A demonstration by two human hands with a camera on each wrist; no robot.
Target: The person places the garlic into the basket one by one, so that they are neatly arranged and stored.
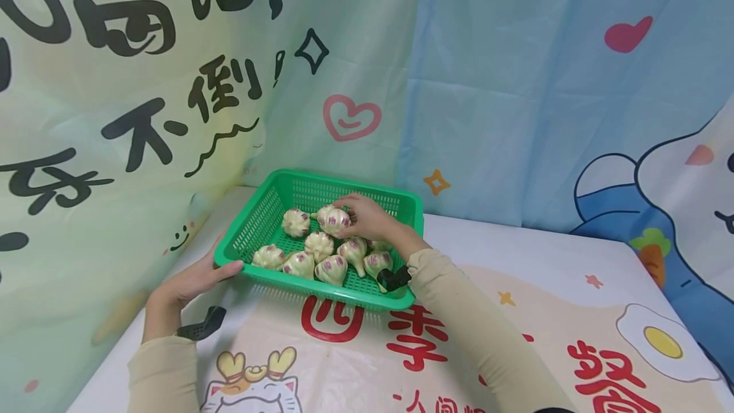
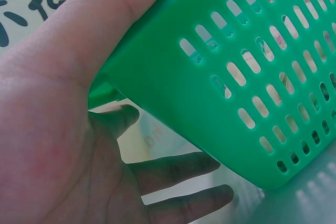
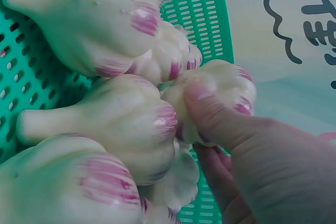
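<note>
A green plastic basket (image 1: pixel 321 293) with slotted walls stands on the table, holding several white garlic bulbs (image 1: pixel 298 265) with purple streaks. My left hand (image 1: pixel 192 278) holds the basket's left corner, the thumb (image 2: pixel 113 14) lying along the rim while the other fingers spread below and behind it. Inside the basket, toward its back, my right hand (image 1: pixel 369 218) pinches one garlic bulb (image 3: pixel 223 90) between thumb and fingers. Other bulbs with thick stems (image 3: pixel 100 121) lie close beside that hand in the right wrist view.
A printed tablecloth (image 1: pixel 344 375) with red characters and a cartoon cat covers the table. Printed curtains (image 1: pixel 476 94) hang behind and along the left side, close to the basket's back. A black strap (image 1: pixel 203 325) sits at the left wrist, another (image 1: pixel 394 279) at the right.
</note>
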